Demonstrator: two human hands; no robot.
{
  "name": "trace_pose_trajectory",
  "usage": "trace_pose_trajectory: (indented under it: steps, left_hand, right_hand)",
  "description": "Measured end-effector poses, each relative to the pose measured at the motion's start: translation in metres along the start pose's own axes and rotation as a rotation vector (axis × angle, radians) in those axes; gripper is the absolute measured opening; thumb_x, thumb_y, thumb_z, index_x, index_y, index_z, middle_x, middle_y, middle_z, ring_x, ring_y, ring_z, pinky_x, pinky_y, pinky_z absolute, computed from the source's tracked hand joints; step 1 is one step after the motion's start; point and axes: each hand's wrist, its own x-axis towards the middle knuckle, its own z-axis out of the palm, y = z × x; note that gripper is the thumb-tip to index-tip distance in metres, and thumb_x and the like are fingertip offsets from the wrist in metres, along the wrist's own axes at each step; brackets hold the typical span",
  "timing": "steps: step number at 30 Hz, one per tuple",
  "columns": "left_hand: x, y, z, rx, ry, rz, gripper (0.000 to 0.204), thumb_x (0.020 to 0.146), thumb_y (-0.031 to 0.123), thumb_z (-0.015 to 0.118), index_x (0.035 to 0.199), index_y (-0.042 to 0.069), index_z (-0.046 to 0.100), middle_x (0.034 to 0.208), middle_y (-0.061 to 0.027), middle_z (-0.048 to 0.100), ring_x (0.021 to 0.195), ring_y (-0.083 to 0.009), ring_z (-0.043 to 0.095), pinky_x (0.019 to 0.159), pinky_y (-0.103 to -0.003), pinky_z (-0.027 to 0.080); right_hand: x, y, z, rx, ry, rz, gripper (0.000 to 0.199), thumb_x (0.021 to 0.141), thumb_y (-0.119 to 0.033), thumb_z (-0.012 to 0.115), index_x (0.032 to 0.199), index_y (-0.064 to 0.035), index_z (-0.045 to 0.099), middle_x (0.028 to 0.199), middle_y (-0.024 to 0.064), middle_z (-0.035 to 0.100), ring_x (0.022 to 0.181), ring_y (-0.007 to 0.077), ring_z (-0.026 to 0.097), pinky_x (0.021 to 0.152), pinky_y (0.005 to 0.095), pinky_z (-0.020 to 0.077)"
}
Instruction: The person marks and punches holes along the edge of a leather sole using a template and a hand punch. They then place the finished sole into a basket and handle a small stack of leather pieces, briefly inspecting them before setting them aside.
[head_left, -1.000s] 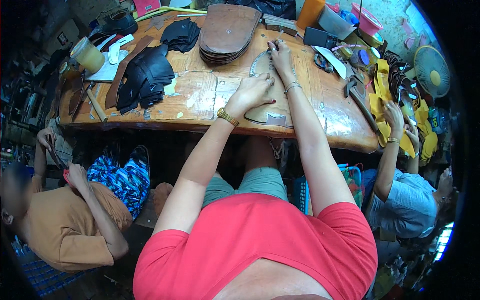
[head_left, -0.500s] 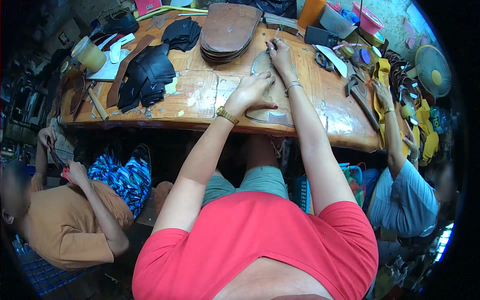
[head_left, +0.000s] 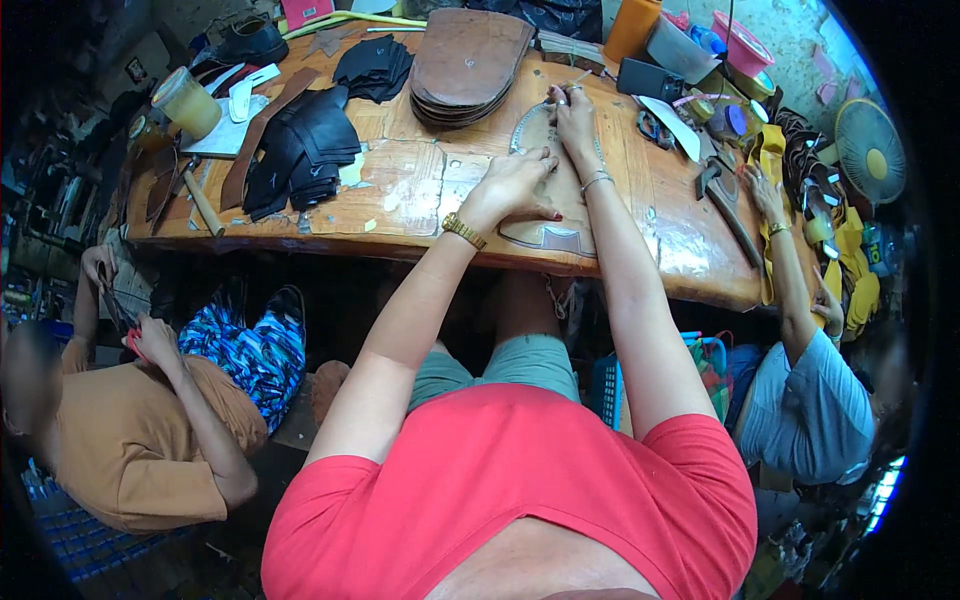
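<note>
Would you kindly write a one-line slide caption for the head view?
Left hand pins a sole-shaped template on the wooden table; right hand traces its far edge.

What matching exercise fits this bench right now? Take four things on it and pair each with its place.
Things:
1. left hand
2. right hand
3. stack of brown leather pieces
4. black leather pieces

Places:
A. far middle of the wooden table
B. pressed flat on the near part of the pale pattern piece
C. left part of the table
D. at the far end of the pattern piece, fingers pinched

Pairs: 1-B, 2-D, 3-A, 4-C
</note>
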Motion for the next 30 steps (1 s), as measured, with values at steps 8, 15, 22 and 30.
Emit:
trace_pose_trajectory:
  steps: [8, 15, 22, 30]
  left_hand:
    - [0.0, -0.003, 0.006, -0.005, 0.051, 0.026, 0.084, 0.061, 0.048, 0.08, 0.126, 0.002, 0.054, 0.129, -0.0161, 0.052, 0.114, -0.0323, 0.054, 0.096, -0.04, 0.044]
    - [0.001, -0.001, -0.001, 0.016, -0.07, -0.038, 0.091, 0.064, 0.053, 0.076, 0.136, 0.005, 0.047, 0.141, -0.0148, 0.045, 0.124, -0.0322, 0.048, 0.102, -0.04, 0.04]
    - [0.0, -0.004, 0.001, 0.02, -0.048, -0.028, 0.09, 0.064, 0.053, 0.076, 0.135, 0.005, 0.048, 0.141, -0.015, 0.044, 0.124, -0.0331, 0.048, 0.102, -0.04, 0.04]
    - [0.001, -0.003, 0.002, 0.003, -0.044, -0.024, 0.09, 0.064, 0.053, 0.076, 0.136, 0.005, 0.048, 0.141, -0.0153, 0.044, 0.124, -0.0325, 0.048, 0.102, -0.039, 0.04]
  right_hand:
    - [-0.003, -0.008, 0.001, -0.205, -0.04, -0.289, 0.017, 0.089, -0.013, 0.06, 0.088, 0.0033, 0.066, 0.08, 0.0178, 0.067, 0.069, 0.0281, 0.064, 0.067, 0.0379, 0.0497]
    - [-0.003, -0.012, -0.002, 0.034, -0.096, 0.015, 0.019, 0.089, -0.015, 0.06, 0.089, 0.0033, 0.066, 0.082, 0.0201, 0.067, 0.074, 0.0316, 0.066, 0.068, 0.0398, 0.05]
    - [-0.005, -0.016, -0.001, 0.036, -0.138, -0.014, 0.02, 0.09, -0.016, 0.061, 0.09, 0.0042, 0.065, 0.08, 0.0193, 0.068, 0.071, 0.0269, 0.067, 0.066, 0.0365, 0.0503]
    - [-0.004, -0.004, 0.004, -0.015, -0.091, -0.243, 0.022, 0.091, -0.017, 0.06, 0.087, 0.0039, 0.066, 0.072, 0.012, 0.067, 0.056, 0.0171, 0.061, 0.053, 0.0305, 0.0478]
